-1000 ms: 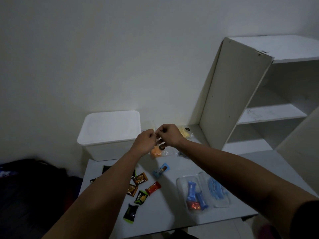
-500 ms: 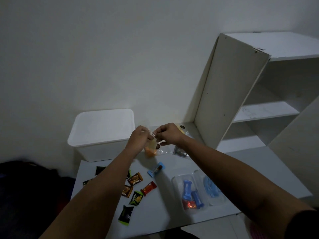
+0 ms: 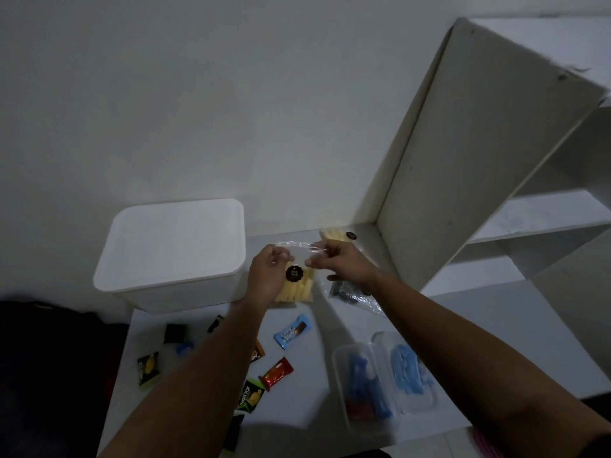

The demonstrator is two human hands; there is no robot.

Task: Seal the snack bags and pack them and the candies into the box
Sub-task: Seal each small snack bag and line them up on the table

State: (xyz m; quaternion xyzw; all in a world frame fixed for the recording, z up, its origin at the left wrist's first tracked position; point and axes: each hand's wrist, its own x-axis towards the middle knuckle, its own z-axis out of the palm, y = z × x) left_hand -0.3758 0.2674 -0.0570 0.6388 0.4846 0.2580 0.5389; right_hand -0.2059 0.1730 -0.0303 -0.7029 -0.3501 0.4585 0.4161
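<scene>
While both hands pinch the clear top edge of the snack bag [image 3: 295,282], left hand [image 3: 269,271] at its left corner and right hand [image 3: 340,261] at its right, the bag hangs below them, long axis vertical, just right of the lidded box [image 3: 172,256]; the mouth runs left-right between the hands; versus a second ago this is a yellow-filled bag, not the orange one; candies [image 3: 276,373] lie nearer the person, unpacked
</scene>
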